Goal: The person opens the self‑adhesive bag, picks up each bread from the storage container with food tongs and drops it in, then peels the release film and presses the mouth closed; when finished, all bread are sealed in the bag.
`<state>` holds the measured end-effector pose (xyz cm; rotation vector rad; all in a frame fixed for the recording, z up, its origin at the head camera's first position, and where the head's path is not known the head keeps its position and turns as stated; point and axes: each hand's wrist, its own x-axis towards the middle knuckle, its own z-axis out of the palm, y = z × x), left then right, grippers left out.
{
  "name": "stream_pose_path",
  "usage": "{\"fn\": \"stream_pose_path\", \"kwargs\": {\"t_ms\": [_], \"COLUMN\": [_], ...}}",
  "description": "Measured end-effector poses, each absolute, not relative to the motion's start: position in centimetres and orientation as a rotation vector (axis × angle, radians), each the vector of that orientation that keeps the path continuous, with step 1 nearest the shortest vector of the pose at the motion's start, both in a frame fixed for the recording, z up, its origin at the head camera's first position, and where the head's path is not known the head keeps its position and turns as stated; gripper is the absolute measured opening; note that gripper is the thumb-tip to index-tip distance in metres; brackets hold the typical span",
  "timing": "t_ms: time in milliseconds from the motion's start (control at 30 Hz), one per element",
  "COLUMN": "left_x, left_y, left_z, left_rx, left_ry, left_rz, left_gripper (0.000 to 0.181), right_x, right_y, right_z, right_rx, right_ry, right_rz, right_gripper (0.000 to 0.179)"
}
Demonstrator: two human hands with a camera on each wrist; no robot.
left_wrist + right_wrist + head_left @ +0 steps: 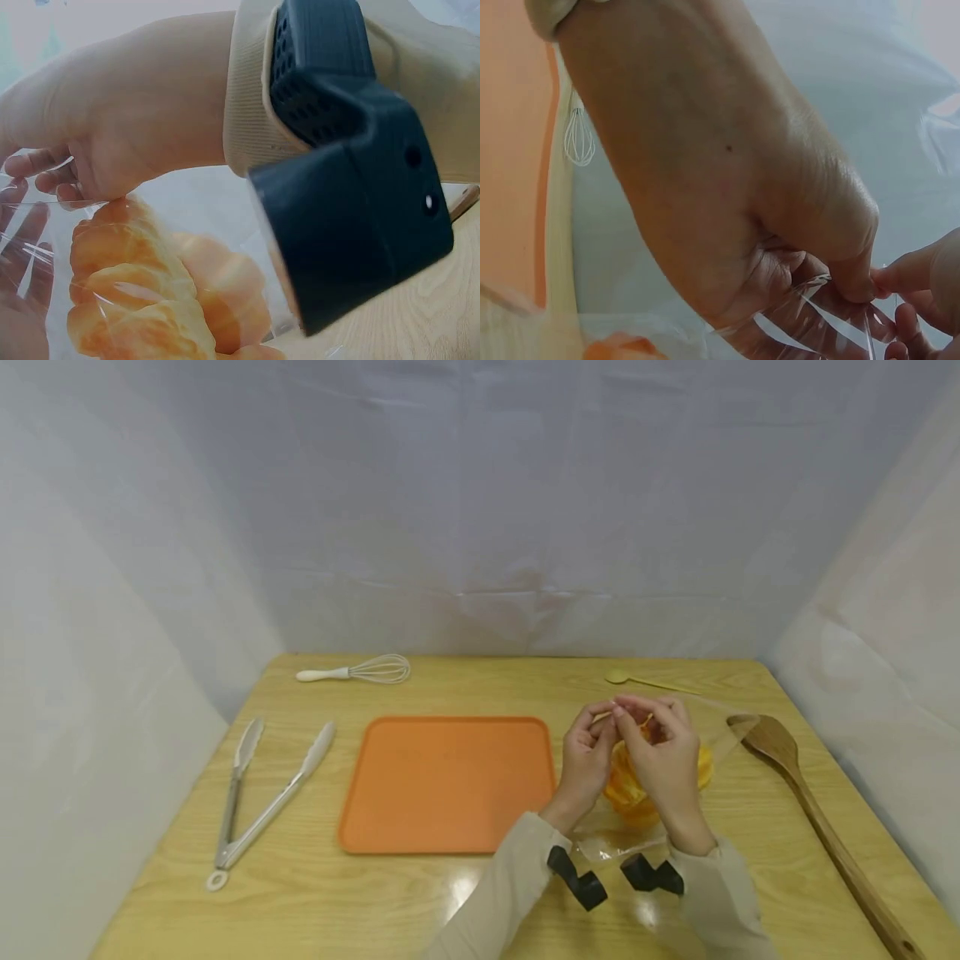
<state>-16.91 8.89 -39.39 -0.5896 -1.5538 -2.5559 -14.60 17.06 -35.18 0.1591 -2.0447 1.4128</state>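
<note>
Both hands meet over a clear plastic bag (600, 850) holding golden bread (124, 292) with a ridged, twisted surface. My left hand (586, 764) pinches the film at the bag's mouth between thumb and fingers. Beside it, my right hand (663, 758) pinches the same mouth, the two thumbs close together. In the right wrist view, the fingertips meet at the shiny film (810, 322). The bread hangs below and behind the right hand in the head view, partly hidden by it.
An orange tray (453, 785) lies left of the hands. Metal tongs (262, 814) are spread at far left, with a whisk (360, 671) at the back. A yellow spoon (652, 682) lies behind the bag, and a wooden spatula (817, 818) lies along the right side.
</note>
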Motion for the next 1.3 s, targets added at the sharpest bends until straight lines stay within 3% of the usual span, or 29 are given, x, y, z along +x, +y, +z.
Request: {"fn": "stream_pose_path", "kwargs": {"t_ms": [533,1033,1300], "left_x": [-16.9,-17.53,-17.84], "left_y": [8.75,7.95,7.94], "left_z": [-39.13,-39.37,-39.17], "left_rx": [-0.555,-0.688,-0.721], "left_ry": [-1.595,-1.694,-1.704], "left_rz": [-2.576,-2.494,-2.461], "left_gripper": [0.028,0.027,0.025], "right_x": [-14.66,-14.49,-14.41], "right_y": [17.47,17.09,17.13], "right_z": [-35.03,-34.74,-34.64], "right_rx": [0.206,0.183,0.066], "right_ry": [-2.045,-2.069,-1.96], "right_rz": [1.454,1.333,1.637], "right_gripper": [0.015,0.011,0.016]}}
